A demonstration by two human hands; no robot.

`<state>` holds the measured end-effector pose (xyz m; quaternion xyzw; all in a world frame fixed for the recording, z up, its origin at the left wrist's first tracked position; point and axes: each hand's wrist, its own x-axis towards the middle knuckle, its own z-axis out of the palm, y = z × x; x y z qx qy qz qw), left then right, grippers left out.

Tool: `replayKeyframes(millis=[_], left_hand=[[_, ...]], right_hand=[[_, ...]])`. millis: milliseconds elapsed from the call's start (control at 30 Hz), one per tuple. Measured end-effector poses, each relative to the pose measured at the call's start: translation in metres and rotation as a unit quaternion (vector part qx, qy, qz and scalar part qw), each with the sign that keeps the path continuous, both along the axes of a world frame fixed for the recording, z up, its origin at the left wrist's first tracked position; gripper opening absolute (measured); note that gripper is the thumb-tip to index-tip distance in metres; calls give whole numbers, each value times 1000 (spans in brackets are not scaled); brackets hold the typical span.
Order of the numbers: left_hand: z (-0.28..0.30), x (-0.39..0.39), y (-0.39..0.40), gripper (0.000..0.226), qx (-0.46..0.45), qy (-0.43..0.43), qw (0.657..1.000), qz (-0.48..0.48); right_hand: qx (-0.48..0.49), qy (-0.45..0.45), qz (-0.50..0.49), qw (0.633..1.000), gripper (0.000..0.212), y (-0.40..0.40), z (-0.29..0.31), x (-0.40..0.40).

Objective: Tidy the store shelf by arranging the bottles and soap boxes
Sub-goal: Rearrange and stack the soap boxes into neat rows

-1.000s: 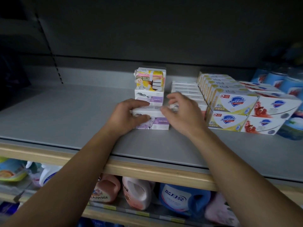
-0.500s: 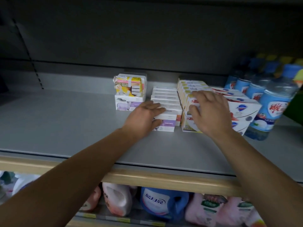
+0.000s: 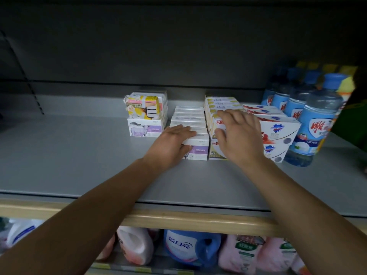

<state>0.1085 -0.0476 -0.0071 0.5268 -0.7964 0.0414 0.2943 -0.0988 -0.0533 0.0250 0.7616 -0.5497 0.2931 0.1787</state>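
A white-and-purple soap box [image 3: 196, 148] sits at mid-shelf, fronting a row of like boxes. The left hand [image 3: 170, 147] lies flat on its left end, fingers straight. At 3 o'clock, the right hand [image 3: 238, 135] spreads open over stacked yellow boxes [image 3: 215, 149]; water bottles [image 3: 313, 124] stand beyond. Toward 9 o'clock the grey shelf [image 3: 69, 155] runs bare to its wooden lip.

L hand [image 3: 170, 144] flat, fingers straight, R hand [image 3: 237, 133] spread, both arms extended
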Motion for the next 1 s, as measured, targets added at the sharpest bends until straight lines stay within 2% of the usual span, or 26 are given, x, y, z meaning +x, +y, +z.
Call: replayKeyframes(millis=[267, 467, 600, 700, 800, 900, 1000], left_hand=[[-1, 4, -3, 47, -2, 0, 1000, -6], [7, 10, 2, 51, 2, 13, 1000, -13], [12, 44, 13, 38, -38, 106, 993, 46], [5, 88, 21, 32, 17, 181, 977, 114], [-8, 130, 26, 27, 50, 263, 949, 164], [-14, 148, 23, 23, 42, 360, 910, 200], [-15, 146, 17, 27, 59, 376, 907, 181]], right_hand=[[6, 0, 0, 1000, 47, 2, 2, 2], [54, 22, -17, 998, 50, 6, 20, 7], [17, -1, 28, 999, 48, 6, 39, 39], [45, -34, 99, 994, 46, 0, 42, 83], [84, -29, 132, 987, 46, -18, 35, 125], [108, -18, 129, 986, 52, -47, 32, 159], [114, 11, 94, 989, 62, -73, 33, 182]])
